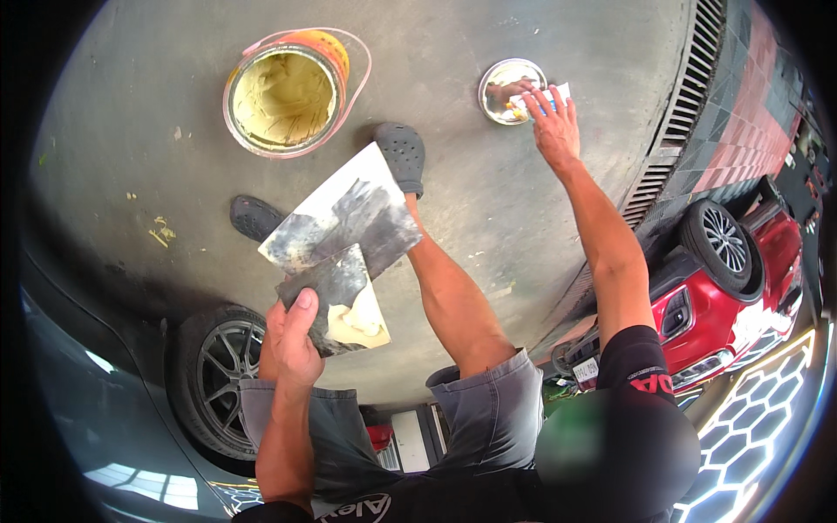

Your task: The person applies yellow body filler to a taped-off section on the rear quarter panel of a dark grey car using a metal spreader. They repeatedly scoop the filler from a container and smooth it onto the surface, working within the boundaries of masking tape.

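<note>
My left hand (295,342) is closed around a small grey-smeared spreader plate (336,288), with a mound of cream putty (362,315) near its edge. Just beyond it, overlapping, is a larger white board (324,202) smeared grey and black; whether the same hand holds this too is unclear. Out to the right, my right hand (556,131) has its fingers closed on a small white tube with coloured print (525,106), over a round shiny metal lid (499,77) on the floor. At the far left stands an open tin (342,54) of pale yellow putty (283,100), its handle down to the right.
A dark car with a spoked wheel (228,379) is close on my left. To the right, a red car (689,301) stands past a floor drain grate (689,96). My dark clogs (401,157) are on the grey floor (453,44), where dried yellow specks (162,231) lie at left.
</note>
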Demonstrator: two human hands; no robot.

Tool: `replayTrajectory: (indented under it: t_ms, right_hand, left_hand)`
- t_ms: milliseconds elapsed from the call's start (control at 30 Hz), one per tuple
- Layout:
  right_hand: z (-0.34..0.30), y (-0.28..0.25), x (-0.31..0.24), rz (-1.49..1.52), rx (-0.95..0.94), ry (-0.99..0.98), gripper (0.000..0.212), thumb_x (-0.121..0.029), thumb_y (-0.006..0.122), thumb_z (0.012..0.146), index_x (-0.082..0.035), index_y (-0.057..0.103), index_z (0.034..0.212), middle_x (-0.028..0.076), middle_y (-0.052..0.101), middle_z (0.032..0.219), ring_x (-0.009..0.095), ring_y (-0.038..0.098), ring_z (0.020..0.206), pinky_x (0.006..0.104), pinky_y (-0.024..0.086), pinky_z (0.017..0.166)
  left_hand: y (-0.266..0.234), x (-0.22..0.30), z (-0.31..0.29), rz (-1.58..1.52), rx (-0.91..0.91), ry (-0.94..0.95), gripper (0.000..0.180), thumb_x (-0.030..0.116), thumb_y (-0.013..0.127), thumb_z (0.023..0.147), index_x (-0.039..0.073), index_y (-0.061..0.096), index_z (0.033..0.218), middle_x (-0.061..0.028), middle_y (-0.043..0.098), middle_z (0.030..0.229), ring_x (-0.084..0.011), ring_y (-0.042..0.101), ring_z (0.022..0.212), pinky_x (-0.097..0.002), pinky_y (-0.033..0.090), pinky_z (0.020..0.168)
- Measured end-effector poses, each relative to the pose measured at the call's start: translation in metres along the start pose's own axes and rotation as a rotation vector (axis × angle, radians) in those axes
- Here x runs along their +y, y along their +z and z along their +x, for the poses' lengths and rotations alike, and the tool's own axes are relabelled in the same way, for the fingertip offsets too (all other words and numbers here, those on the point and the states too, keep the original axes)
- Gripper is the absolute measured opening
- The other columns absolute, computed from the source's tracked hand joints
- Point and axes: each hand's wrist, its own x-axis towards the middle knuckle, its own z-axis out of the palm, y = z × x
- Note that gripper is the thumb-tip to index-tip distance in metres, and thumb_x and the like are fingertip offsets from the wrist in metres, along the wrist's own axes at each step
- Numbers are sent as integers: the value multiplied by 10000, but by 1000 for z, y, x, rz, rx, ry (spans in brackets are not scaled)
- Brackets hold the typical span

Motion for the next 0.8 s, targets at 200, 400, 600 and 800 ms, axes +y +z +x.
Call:
replayTrajectory:
  t_ms: [200,400,600,800]
  right_hand:
    - [-8,-28,-17,561,75,194,594,-105,697,881,-51,480,1432,219,557,1290,390,584,1189,518,493,1016]
    - [-26,-180,-111,1170,-150,297,495,-49,576,1008,-45,431,1481,222,702,1055,360,725,909,438,567,804]
    - [-50,-286,-161,1300,-160,79,495,2,564,1007,-73,449,1483,175,730,1104,300,725,932,388,569,808]
    - [-51,-329,-183,1112,-133,-80,465,51,579,981,-44,497,1428,122,735,1095,249,724,871,356,575,784]
  left_hand:
    - [5,7,17,-312,77,-121,304,185,554,1048,-48,637,1225,-150,686,1184,-222,688,1048,-357,542,902]
    - [29,29,41,-647,86,-52,329,231,551,1040,-19,636,1238,-121,711,1169,-198,706,1033,-352,556,910]
    - [30,46,54,-765,-2,-39,337,257,579,1033,6,650,1246,-86,720,1172,-183,705,1044,-340,554,923]
    - [10,36,53,-785,110,-35,323,259,595,1024,14,657,1225,-80,719,1177,-174,698,1069,-333,548,939]
